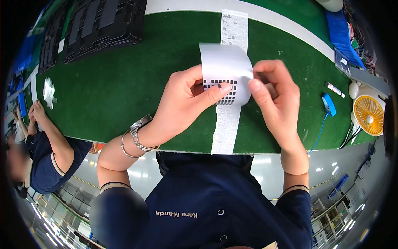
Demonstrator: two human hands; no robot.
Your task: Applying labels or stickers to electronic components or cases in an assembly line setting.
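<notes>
A curled white sheet (226,62) is gripped at its near left part by the left hand (180,97), the thumb laid over the printed-looking face and the other fingers tucked behind. Rows of small black squares (229,92) are borne by the sheet just beside that thumb, and one dark square is seen right at its tip; whether it is stuck to the thumb cannot be told. The sheet's right edge is met by the thumb and bent forefinger of the right hand (280,97); whether the edge is pinched there cannot be told. Beneath the sheet, between the two sets of fingers, a white paper strip (227,128) is laid across the green tabletop (132,83), and its far end, marked with handwriting, is seen beyond the fingertips. Black trays (103,25) are stacked beyond the left fingers, toward the left. To the right of the right fingers, well apart, are found a white marker (334,89), a blue band (328,104) with a cord, and a yellow fan (369,116).
</notes>
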